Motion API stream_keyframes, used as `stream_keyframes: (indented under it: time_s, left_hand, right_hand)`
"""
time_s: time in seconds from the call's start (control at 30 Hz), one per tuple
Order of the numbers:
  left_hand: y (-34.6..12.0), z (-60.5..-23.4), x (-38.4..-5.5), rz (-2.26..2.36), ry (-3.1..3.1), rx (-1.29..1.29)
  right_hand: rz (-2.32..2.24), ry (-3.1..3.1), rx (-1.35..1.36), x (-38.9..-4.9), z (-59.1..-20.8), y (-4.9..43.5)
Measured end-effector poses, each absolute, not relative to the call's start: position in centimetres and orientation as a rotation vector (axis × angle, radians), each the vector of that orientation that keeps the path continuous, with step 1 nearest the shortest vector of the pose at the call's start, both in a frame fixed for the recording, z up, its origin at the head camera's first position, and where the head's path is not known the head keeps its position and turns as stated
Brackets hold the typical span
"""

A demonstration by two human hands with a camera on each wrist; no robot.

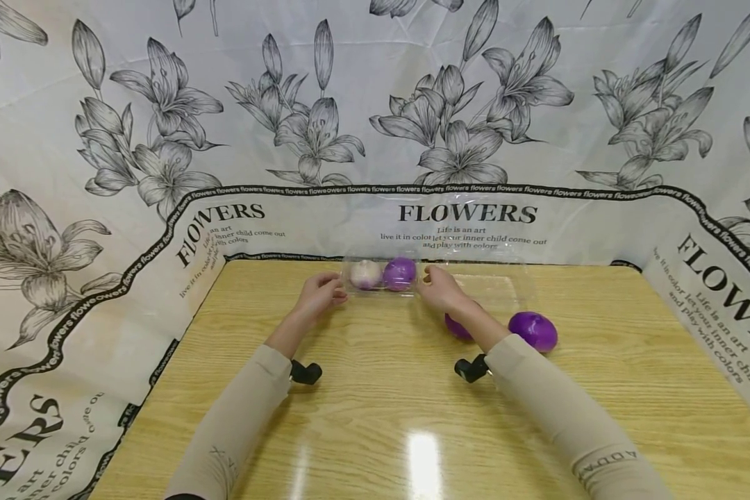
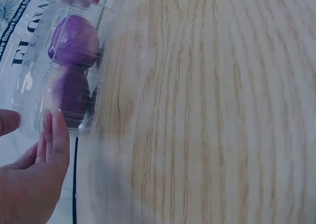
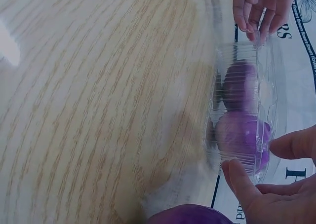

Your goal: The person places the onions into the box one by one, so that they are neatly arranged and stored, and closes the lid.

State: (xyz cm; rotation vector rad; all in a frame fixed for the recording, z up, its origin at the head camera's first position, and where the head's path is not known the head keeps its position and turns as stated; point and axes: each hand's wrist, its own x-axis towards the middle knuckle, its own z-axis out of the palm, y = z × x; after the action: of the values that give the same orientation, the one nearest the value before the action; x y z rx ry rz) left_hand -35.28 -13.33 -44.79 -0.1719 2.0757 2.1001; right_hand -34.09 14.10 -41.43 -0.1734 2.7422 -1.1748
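Observation:
A clear plastic clamshell box at the back of the table holds two round bulbs. One bulb is whitish with purple low on it; the other, a purple bulb, is to its right. My left hand holds the box's left end, fingertips on its front side and thumb near the back edge. At the right end, my right hand pinches the box between thumb and fingers. Ribbed clear walls cover the bulbs in the right wrist view.
Behind my right hand stands another clear plastic box. A purple bulb lies by its front right corner, and a second purple bulb is partly hidden by my right forearm. A flower-printed cloth hangs along the table's back edge.

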Motion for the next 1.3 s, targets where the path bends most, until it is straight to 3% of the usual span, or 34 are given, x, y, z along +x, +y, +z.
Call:
stream_keyframes:
  time_s: [0.6,1.3]
  left_hand:
    - [-13.64,-45.24,-35.89,2.012,2.066,-0.089]
    - [-13.43,-45.23,-35.65,2.052,2.068,-0.133]
  right_hand:
    - [-1.522,2.393,-0.042,-34.55,-41.69,13.81]
    - [-1.524,2.430,-0.022,-34.64,-41.73,13.64]
